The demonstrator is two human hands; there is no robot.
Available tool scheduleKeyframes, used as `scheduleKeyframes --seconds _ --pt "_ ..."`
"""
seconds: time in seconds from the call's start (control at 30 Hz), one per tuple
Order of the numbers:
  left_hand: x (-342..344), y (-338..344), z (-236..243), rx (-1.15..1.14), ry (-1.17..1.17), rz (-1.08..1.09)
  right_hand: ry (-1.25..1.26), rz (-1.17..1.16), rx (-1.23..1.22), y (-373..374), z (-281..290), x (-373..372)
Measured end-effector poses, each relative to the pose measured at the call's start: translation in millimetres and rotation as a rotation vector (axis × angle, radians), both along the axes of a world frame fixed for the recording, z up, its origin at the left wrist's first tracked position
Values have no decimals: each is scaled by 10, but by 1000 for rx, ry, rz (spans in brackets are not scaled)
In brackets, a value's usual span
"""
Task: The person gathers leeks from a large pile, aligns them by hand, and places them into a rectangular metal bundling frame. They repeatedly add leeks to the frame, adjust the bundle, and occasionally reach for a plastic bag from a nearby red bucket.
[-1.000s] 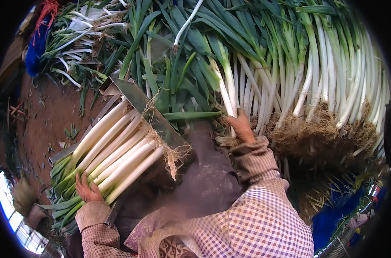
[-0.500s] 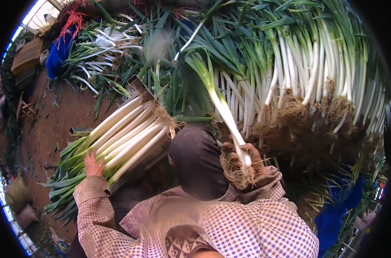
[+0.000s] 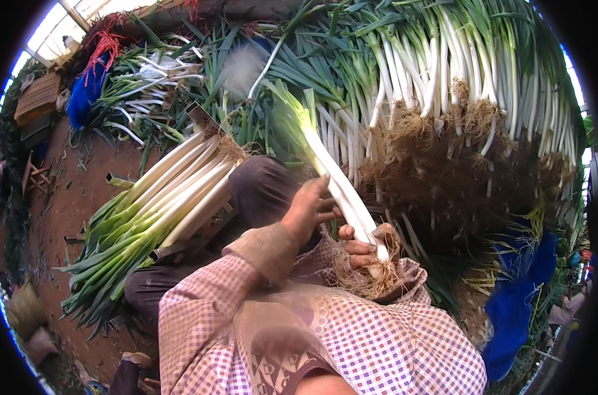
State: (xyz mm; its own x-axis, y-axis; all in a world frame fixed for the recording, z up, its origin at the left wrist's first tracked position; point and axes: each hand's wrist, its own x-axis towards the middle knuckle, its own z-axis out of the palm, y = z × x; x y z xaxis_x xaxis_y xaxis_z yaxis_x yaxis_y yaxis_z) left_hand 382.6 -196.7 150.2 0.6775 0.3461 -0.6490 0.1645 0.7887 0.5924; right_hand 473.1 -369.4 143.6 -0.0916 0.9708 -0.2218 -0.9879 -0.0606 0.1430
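Above the person's lap, I make out what look like two white-shafted, green-leaved leeks (image 3: 345, 197) side by side, their hairy roots gripped by one bare right hand (image 3: 390, 242), its fingers curled tightly round them. The one left hand (image 3: 307, 205) has its fingers loosely spread at the shafts' left side; I cannot tell whether they touch. From my feed I count at least six shafts in the bundled white-and-green leeks (image 3: 174, 191) lying in one grey metal rack (image 3: 202, 118), two tangles of blue netting (image 3: 87, 95), and too many to number in the dense bank of rooted leeks (image 3: 470, 66). The held pair slants steeply, leaves up and left, roots down and right toward the body; the bundle's long axis runs from leaves at lower left to roots at upper right. Half a second ago, I saw the left hand resting on that bundle; now it has crossed to the pair.
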Motion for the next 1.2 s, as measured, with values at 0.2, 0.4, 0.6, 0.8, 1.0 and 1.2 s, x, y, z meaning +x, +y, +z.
scheduleKeyframes --seconds 0.2,0.4,0.6,0.8,1.0,1.2 --pt "401 353 -254 -123 -356 348 -327 145 -21 -252 92 -218" --pt "364 433 -137 74 -362 265 -1214 272 -298 -40 76 -138" --pt "395 115 288 269 -420 163 -1498 -164 -286 423 296 -48" --pt "504 37 477 330 -600 167 -1907 -888 -299 -344 715 115" --pt "387 282 59 267 -466 355 -1527 -1593 -979 -1000 814 372" --pt "326 326 132 346 -401 489 -892 -1503 -1621 -2000 -1013 862"
